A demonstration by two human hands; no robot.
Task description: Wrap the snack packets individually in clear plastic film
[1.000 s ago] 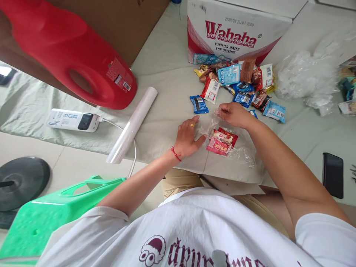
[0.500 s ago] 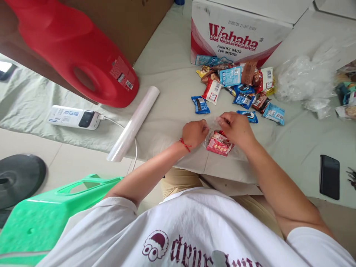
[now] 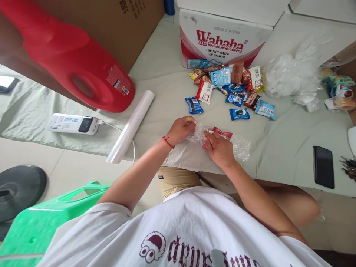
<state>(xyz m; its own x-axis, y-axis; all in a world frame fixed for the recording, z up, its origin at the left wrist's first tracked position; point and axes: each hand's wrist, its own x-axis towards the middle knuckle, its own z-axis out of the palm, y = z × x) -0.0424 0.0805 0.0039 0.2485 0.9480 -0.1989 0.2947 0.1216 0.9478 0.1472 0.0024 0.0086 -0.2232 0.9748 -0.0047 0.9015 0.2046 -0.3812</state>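
Close to the table's front edge, my left hand [image 3: 182, 130] pinches one end of a sheet of clear plastic wrap [image 3: 198, 134]. My right hand [image 3: 219, 148] has its fingers closed on the wrap just right of there. A red snack packet [image 3: 222, 133] lies at the wrap, partly covered by my right hand. The wrinkled rest of the wrap spreads out on the table to the right of that hand. Beyond my hands lies a pile of small wrapped snacks [image 3: 236, 78], with blue packets [image 3: 239, 114] at its near side.
Left of my hands are a plastic film roll [image 3: 130, 126], a cabled white power bank [image 3: 73, 123] and a large red jug [image 3: 83, 70]. A Wahaba-type water carton, printed Wahaha [image 3: 222, 40], stands behind the snacks. Crumpled clear plastic [image 3: 292, 78] and a black phone [image 3: 324, 167] lie rightward.
My right hand has come down and in over the red packet, covering part of it. The wrap between my hands is now bunched together. The camera view has shifted slightly.
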